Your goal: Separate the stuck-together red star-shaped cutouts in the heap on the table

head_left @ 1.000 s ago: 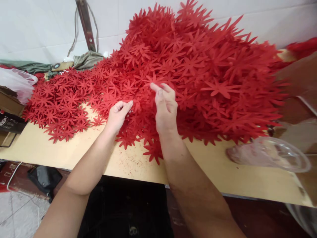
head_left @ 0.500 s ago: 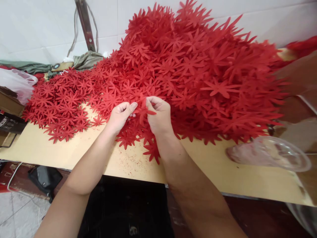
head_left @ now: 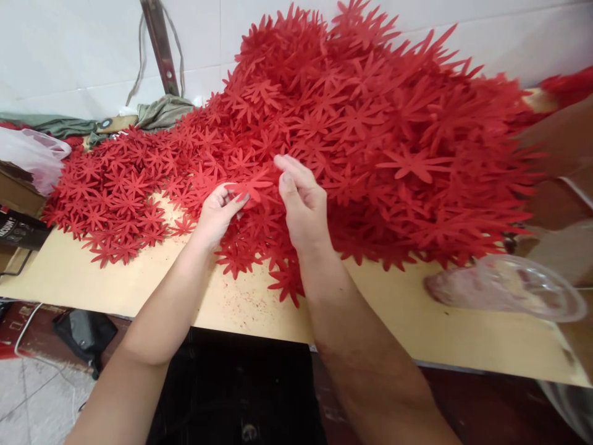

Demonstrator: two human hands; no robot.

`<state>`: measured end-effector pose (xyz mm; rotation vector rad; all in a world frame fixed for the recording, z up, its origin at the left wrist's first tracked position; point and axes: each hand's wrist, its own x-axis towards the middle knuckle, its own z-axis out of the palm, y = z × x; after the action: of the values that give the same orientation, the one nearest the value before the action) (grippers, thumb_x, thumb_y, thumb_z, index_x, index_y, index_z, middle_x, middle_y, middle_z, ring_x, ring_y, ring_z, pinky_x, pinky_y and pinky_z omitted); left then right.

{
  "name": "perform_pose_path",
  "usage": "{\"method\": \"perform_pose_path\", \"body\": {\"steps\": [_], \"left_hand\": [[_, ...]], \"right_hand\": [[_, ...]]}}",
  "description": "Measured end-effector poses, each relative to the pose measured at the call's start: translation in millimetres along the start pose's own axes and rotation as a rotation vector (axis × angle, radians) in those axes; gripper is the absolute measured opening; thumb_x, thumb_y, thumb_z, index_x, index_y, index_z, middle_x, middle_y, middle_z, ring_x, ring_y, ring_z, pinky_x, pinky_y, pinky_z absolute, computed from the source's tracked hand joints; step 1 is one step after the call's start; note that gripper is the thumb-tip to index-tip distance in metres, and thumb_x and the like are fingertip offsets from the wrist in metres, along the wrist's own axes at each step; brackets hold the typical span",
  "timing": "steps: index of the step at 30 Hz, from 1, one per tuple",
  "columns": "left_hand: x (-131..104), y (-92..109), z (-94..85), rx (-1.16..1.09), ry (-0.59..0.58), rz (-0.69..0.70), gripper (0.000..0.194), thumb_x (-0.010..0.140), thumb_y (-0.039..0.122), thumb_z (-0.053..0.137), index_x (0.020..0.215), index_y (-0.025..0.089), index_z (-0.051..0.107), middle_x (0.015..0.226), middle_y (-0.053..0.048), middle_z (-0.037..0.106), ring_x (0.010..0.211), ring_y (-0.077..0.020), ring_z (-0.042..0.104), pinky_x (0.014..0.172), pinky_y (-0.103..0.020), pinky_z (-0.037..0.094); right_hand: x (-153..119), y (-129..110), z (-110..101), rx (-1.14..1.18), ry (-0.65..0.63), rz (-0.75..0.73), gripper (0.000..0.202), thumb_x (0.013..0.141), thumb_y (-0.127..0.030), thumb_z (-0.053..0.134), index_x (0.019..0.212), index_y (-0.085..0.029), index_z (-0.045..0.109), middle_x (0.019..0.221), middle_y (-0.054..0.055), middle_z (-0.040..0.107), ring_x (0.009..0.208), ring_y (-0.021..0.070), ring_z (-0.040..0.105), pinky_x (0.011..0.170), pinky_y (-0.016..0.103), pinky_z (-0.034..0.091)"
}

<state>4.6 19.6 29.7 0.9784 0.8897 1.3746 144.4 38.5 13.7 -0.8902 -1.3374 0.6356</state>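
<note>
Between the thumb and fingers of my left hand (head_left: pixel 221 210) is a red flower-shaped piece (head_left: pixel 256 187) with several narrow petals, held above the table. My right hand (head_left: pixel 306 201) is just to its right, open, with fingers stretched out and thumb apart from the piece. Its palm side is partly hidden from me. All around and behind both hands spreads a big heap of similar red flower-shaped pieces (head_left: pixel 361 117), highest at the back right. One loose piece (head_left: pixel 286 283) lies near the front, below my right wrist.
The pale wooden table (head_left: pixel 222 303) has red specks on it. At its right a clear plastic cup (head_left: pixel 500 284) lies on its side, beside brown cardboard (head_left: pixel 556 228). A white plastic bag (head_left: pixel 34 154) and a box (head_left: pixel 18 232) are at the left. White tiled wall (head_left: pixel 83 55) stands behind.
My right hand has let go of the red flower-shaped piece and drawn slightly right, its fingers straightening. The piece now lies flatter in my left hand.
</note>
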Motion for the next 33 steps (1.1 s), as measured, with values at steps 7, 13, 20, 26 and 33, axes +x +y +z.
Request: {"method": "perform_pose_path", "body": {"steps": [7,13,20,26,33], "left_hand": [[0,-1,0.3,0.098,-0.035,-0.026,0.025,0.065,0.031,0.078,0.070,0.017,0.058,0.058,0.006,0.055,0.049,-0.0055,0.042,0.050,-0.022,0.032],[-3,1,2.8,0.194,-0.078,-0.025,0.027,0.066,0.033,0.078,0.069,0.017,0.056,0.056,0.006,0.050,0.048,-0.0043,0.039,0.049,-0.021,0.030],[0,3,-1.1,0.264,-0.050,0.035,0.023,0.068,0.027,0.076,0.067,0.016,0.056,0.057,0.006,0.048,0.050,-0.0041,0.039,0.049,-0.019,0.031],[5,-1,-4.9,0.232,0.054,0.107,0.018,0.066,0.021,0.076,0.071,0.016,0.060,0.063,0.005,0.051,0.056,-0.0042,0.041,0.054,-0.018,0.034],[7,-2,-7.2,0.119,0.096,0.118,0.012,0.069,0.017,0.071,0.072,0.016,0.060,0.066,0.005,0.054,0.056,-0.0039,0.043,0.057,-0.016,0.036]], "right_hand": [[-7,-10,9,0.121,-0.153,0.157,0.026,0.071,-0.046,0.069,0.075,-0.021,0.065,0.075,0.000,0.066,0.072,0.0142,0.062,0.072,0.033,0.055],[-4,6,8,0.158,0.027,0.200,0.023,0.078,-0.044,0.062,0.074,-0.022,0.055,0.069,-0.003,0.058,0.065,0.0111,0.058,0.065,0.029,0.053],[3,7,0,0.414,0.143,0.340,0.026,0.076,-0.039,0.065,0.073,-0.022,0.047,0.069,-0.005,0.060,0.062,0.0085,0.061,0.057,0.023,0.054],[3,-1,3,0.530,0.102,0.371,0.030,0.065,-0.025,0.075,0.075,-0.022,0.047,0.070,-0.007,0.065,0.054,0.0044,0.057,0.052,0.017,0.050],[6,-3,2,0.434,0.166,0.386,0.037,0.062,-0.040,0.078,0.072,-0.021,0.048,0.056,-0.009,0.050,0.043,0.0032,0.047,0.034,0.013,0.032]]}}
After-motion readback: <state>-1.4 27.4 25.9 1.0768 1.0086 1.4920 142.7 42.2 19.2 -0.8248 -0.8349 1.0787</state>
